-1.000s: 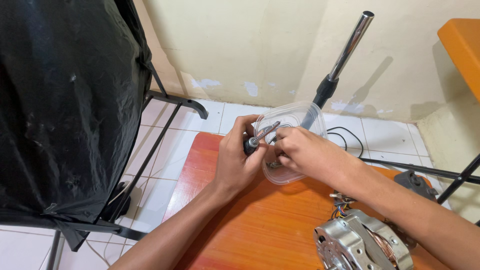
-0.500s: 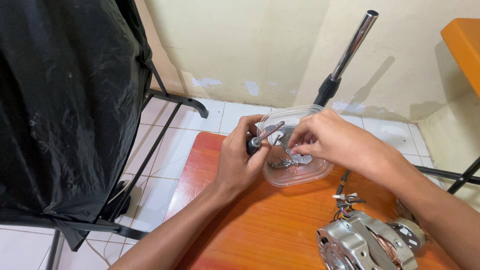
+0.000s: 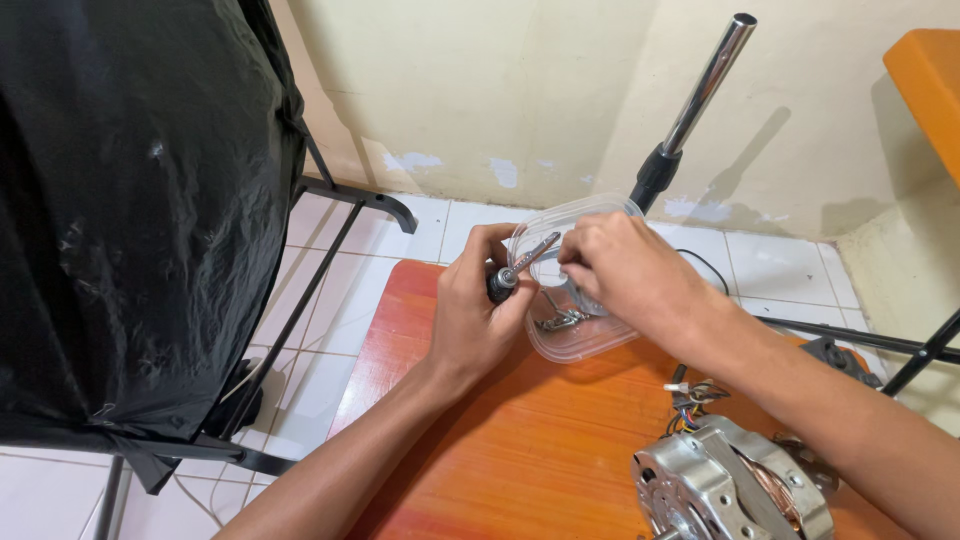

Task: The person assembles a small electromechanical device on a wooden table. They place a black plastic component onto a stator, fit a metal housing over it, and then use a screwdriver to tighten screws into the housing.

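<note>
Left hand: the left hand [image 3: 470, 320] is curled shut around the dark handle of a screwdriver [image 3: 515, 268], thumb side toward the far wall.
Screwdriver axis: its metal shaft slants up and to the right from the fist, the tip lying over the near-left rim of the container.
Right hand: the right hand [image 3: 625, 275] reaches in from the right, fingers bent and bunched over the container's mouth; whether the fingertips pinch anything I cannot tell, since the knuckles hide them.
Container: a clear plastic container [image 3: 580, 335] sits on the far end of the table, tipped toward the person, directly between the two hands and touching both.
Contents: small metal screws [image 3: 560, 320] lie in a clump at its low, near side, just below the right fingertips.
Nearer hand: the right hand is closer to the screws; the left stays at the rim.
Table: an orange wooden table [image 3: 480, 440] carries everything.
Motor: a metal motor [image 3: 725, 490] with copper windings and coloured wires lies at the near right, well apart from the container.
Beyond: a chrome pole [image 3: 700, 95] slants up behind the container; a black plastic sheet [image 3: 130, 200] hangs on a frame at left.
</note>
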